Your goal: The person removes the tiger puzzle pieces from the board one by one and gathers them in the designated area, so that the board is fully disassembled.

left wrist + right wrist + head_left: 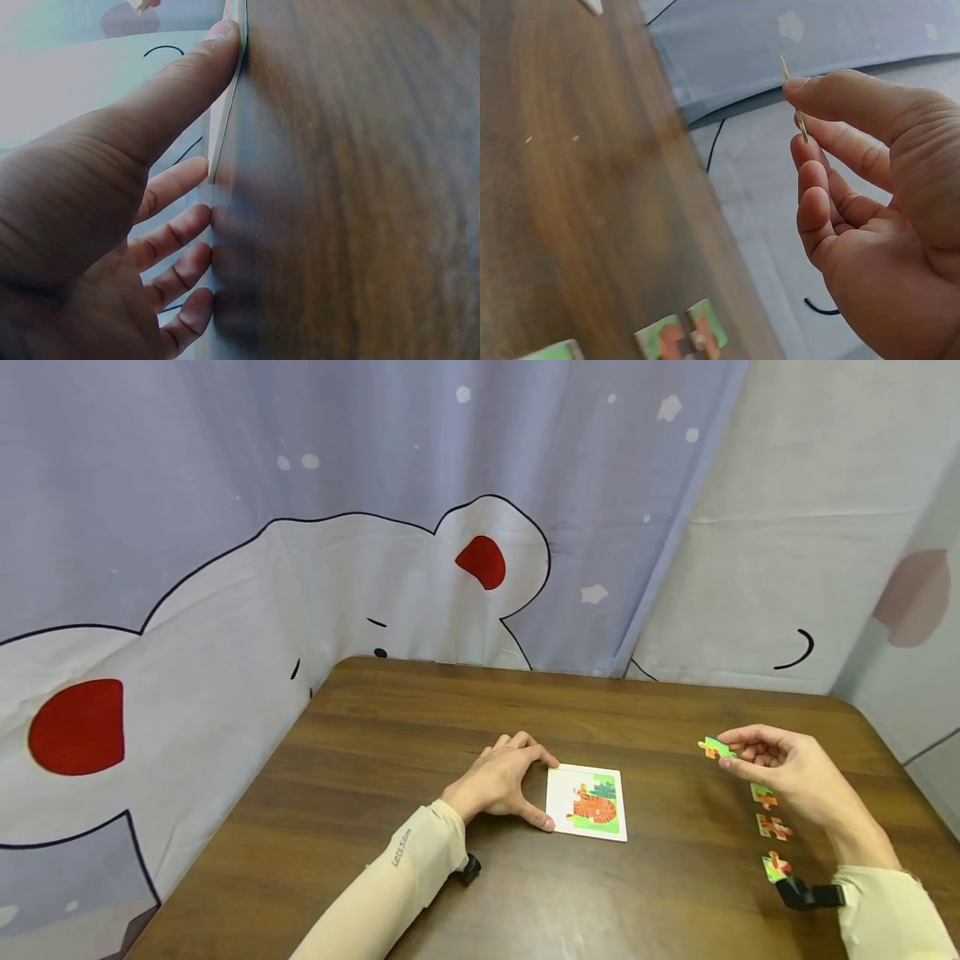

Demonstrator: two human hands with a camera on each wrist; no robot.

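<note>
In the head view a square puzzle board (587, 838) lies flat on the table, its assembled part showing an orange striped animal on green, with bare white at the left. My left hand (501, 783) rests at the board's left side, thumb at the near corner and index fingertip at the far one. The left wrist view shows the thumb (202, 71) against the board's thin edge (225, 120), the other fingers spread. Between thumb and fingers my right hand (787, 772) pinches a green and orange puzzle piece (717, 748) above the table, seen edge-on (802, 126) from the right wrist.
Several loose pieces lie in a column below the right hand: one piece (764, 795), a second piece (773, 827) and a nearer piece (776, 866). The brown wooden table (397, 718) ends at a printed curtain (360, 568) behind.
</note>
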